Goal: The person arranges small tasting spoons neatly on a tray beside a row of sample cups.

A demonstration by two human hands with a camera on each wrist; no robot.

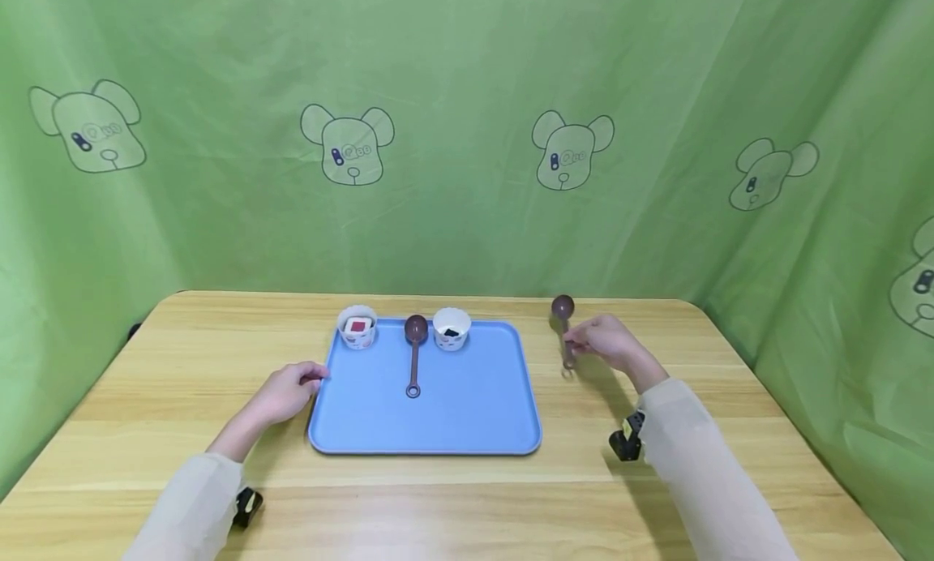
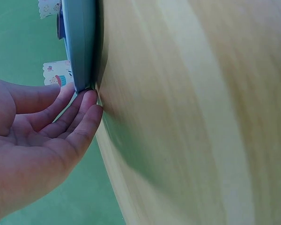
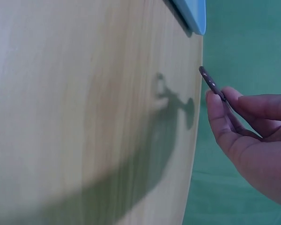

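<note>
Fig.: Two hands at a tray on a wooden table, head view w/ both wrist views.

Right fingers [image 3: 225, 123] pinch the handle of a brown spoon [image 1: 563, 327]; thumb and forefinger close on the shaft, the handle tip projecting past them in the right wrist view. The right hand [image 1: 609, 342] holds the spoon above the table [image 1: 730, 399], its shadow falling on the wood below; bowl end points toward the far table edge, ring end toward the person. Spoon lies well apart from the right rim of the blue tray [image 1: 467, 415], w/ bare wood between rim and hand, and more between hand and the right table edge.

Left fingers [image 2: 82, 117] are relaxed and nearly straight, gripping nothing; fingertips touch the tray's left rim near its far corner. The left hand [image 1: 288, 391] sits just outside that rim, w/ open wood to its left out to the table edge.

On the tray: a second brown spoon [image 1: 413, 354] lies lengthwise, bowl at the far side, between two paper cups. The left cup [image 1: 357, 327] holds sth. red, the right cup [image 1: 452, 328] sth. dark; both stand at the far rim. The near half of the tray is bare blue surface.

Green printed cloth [image 1: 467, 139] encloses the table at rear and sides.
</note>
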